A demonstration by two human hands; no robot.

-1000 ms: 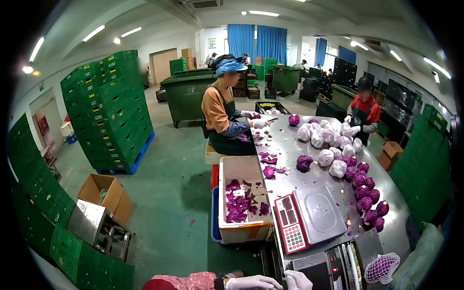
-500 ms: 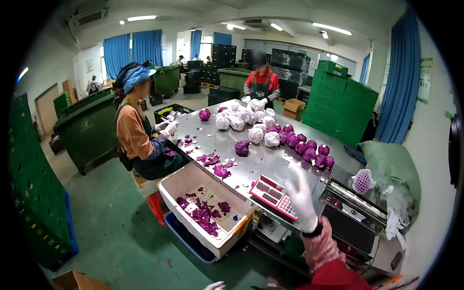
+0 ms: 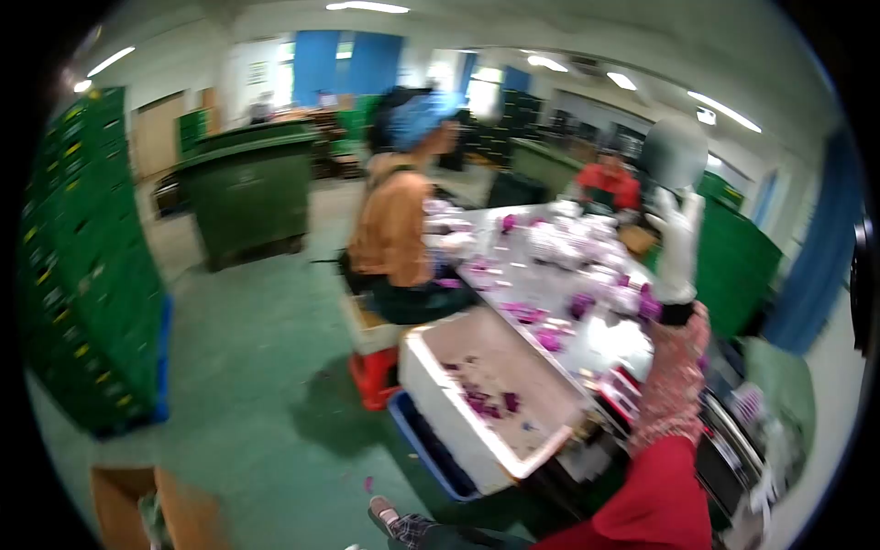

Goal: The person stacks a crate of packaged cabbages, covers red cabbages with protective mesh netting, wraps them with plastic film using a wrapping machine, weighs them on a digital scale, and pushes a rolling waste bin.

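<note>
My right hand [image 3: 678, 243], in a white glove, is raised above the right side of the metal table [image 3: 486, 225]. Its fingers point up and look apart, with no object discernible in them. A blurred grey oval covers the view just beyond the fingertips. Below the forearm sits a red and white digital scale [image 3: 621, 394], partly hidden by the sleeve. Purple cabbages [image 3: 581, 304] and a heap of cabbages in white foam nets [image 3: 568, 240] lie farther back. Of my left hand, at most a tiny white bit shows at the bottom edge; its fingers are hidden.
A white bin [image 3: 458, 431] with purple leaf scraps stands against the table. A co-worker in orange [image 3: 390, 229] sits at the left side; another in red [image 3: 623, 188] is at the far end. Green crates [image 3: 92, 275], a wheeled bin [image 3: 247, 192] and a cardboard box [image 3: 174, 513] stand leftward.
The view has swung left, smearing the picture. My right hand has risen from over the scale to above the table. My left hand has almost left the bottom edge.
</note>
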